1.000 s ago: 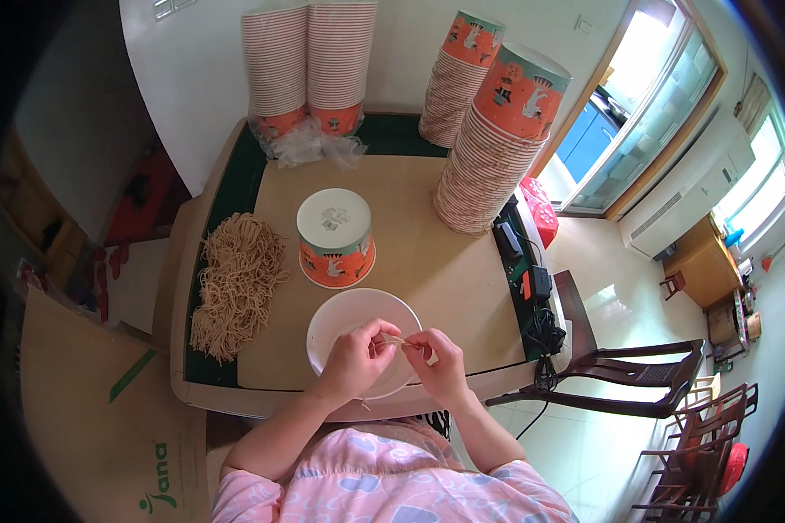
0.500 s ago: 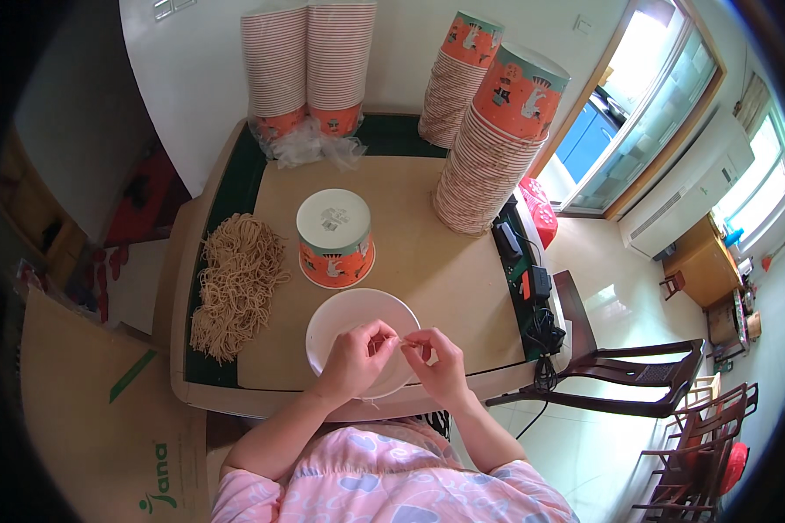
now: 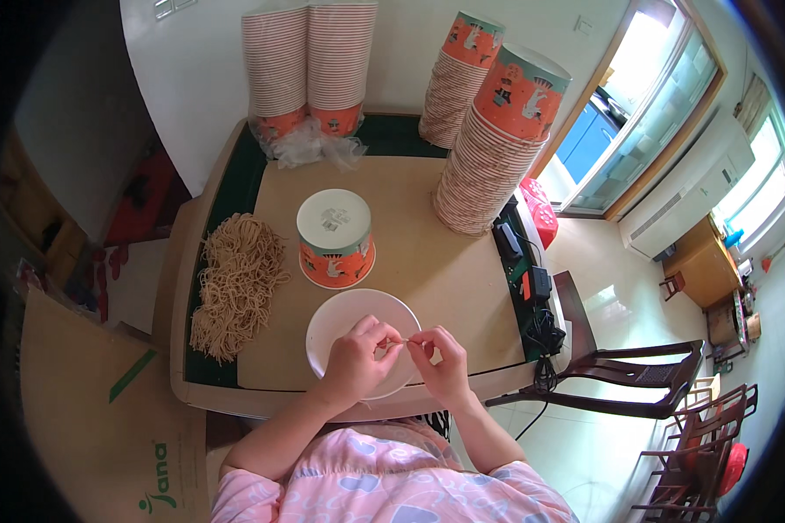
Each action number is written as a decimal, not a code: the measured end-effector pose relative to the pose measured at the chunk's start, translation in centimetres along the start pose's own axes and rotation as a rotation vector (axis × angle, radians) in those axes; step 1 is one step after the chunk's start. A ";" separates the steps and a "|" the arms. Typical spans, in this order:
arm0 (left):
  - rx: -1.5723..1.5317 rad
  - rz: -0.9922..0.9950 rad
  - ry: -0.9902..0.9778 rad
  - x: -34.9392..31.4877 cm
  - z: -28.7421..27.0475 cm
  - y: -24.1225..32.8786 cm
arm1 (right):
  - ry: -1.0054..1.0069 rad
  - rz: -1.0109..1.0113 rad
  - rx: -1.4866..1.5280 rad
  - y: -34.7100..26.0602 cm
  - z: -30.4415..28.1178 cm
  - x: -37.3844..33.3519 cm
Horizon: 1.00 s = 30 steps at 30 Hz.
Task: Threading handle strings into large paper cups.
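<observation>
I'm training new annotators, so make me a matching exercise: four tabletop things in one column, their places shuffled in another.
1. Beige string pile
2. Upturned paper tub
3. White bowl
4. Black power cables

A. Along the table's right edge
B. Partly hidden behind the left hand
C. Along the table's left edge
D. Just beyond the bowl

Pairs: 1-C, 2-D, 3-B, 4-A

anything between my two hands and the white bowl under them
Nothing visible stands between your left hand or right hand and the white bowl; the thin strand they pinch is the only thing showing there. Whether either hand touches the bowl, this view can't settle.
</observation>
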<state>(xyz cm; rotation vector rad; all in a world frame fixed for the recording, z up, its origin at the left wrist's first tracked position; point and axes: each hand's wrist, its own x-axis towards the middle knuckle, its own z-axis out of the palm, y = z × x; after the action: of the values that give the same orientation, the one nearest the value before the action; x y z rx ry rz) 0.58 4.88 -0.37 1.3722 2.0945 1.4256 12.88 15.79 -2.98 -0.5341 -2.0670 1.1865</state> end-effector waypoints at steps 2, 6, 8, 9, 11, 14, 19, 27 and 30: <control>0.056 0.013 -0.003 0.0 0.0 0.1 | 0.000 0.004 0.007 0.0 0.0 0.0; 0.057 -0.011 -0.013 0.1 0.0 0.1 | -0.024 -0.006 0.003 0.0 -0.1 0.0; 0.053 -0.032 -0.020 0.3 0.0 0.2 | -0.037 -0.014 0.001 0.0 -0.2 0.0; 0.053 -0.033 -0.021 0.3 0.0 0.2 | -0.044 -0.016 0.005 0.0 -0.2 0.0; 0.016 -0.016 -0.013 0.2 0.0 0.0 | -0.052 -0.017 0.009 0.1 -0.3 0.1; -0.049 -0.061 -0.033 0.3 -0.1 -0.1 | -0.042 -0.015 0.010 0.3 -0.3 0.1; -0.156 -0.128 -0.052 0.3 -0.1 -0.5 | -0.005 -0.056 -0.018 0.4 -0.5 0.2; -0.183 -0.135 -0.060 0.3 -0.1 -0.3 | -0.034 -0.086 -0.027 0.2 -0.6 0.2; -0.149 -0.123 -0.068 0.3 -0.3 0.0 | -0.015 -0.056 -0.014 0.2 -0.6 0.2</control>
<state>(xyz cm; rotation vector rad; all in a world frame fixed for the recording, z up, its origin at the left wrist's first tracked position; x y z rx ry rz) 0.27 4.91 -0.11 1.1970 1.9519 1.4321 13.20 16.34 -2.84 -0.4718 -2.0910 1.1478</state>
